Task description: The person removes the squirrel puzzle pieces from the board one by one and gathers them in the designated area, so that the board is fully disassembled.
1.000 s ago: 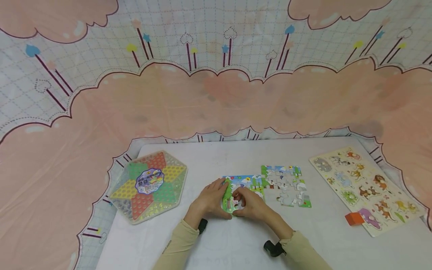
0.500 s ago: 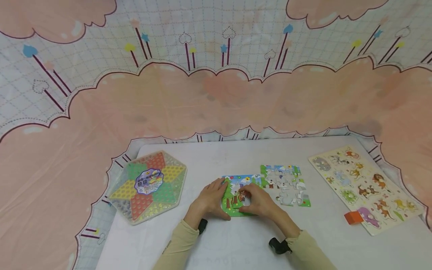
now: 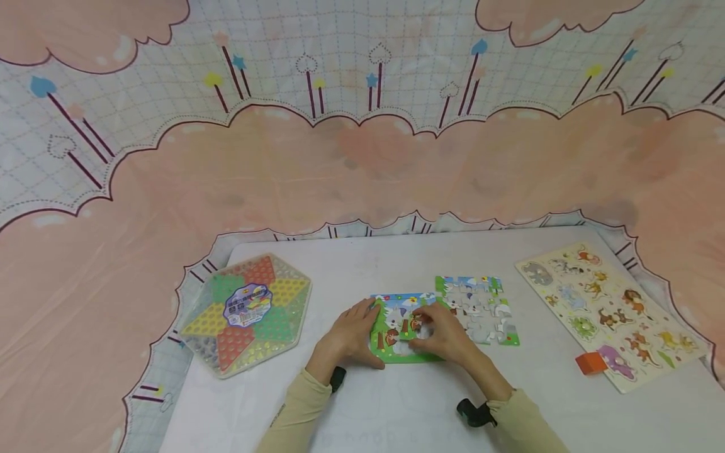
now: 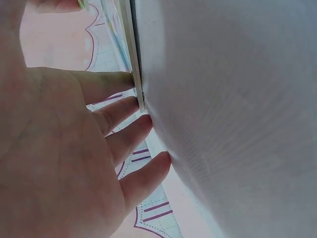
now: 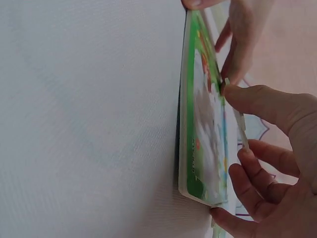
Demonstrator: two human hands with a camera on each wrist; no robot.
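Note:
A small picture puzzle board [image 3: 409, 360] with a green lower border lies on the white table. My left hand [image 3: 350, 335] rests along its left side; in the left wrist view the fairly straight fingers [image 4: 132, 139] touch the board's edge and the table. Over the board, my right hand [image 3: 447, 332] pinches a puzzle piece [image 3: 415, 325]. The right wrist view shows that thin piece [image 5: 241, 123] between thumb and fingers, tilted and raised off the board. A partly joined set of puzzle pieces [image 3: 474, 309] lies just right of the board.
A hexagonal Chinese checkers board [image 3: 283, 314] lies at the left. At the right is a wooden animal puzzle board [image 3: 612, 302], with an orange block [image 3: 591, 363] at its near corner. Patterned cloth [image 3: 362, 170] rises behind the table.
My right hand has moved rightward over the board with the pinched piece, uncovering more of the board's left part. My left hand stays at the board's left side.

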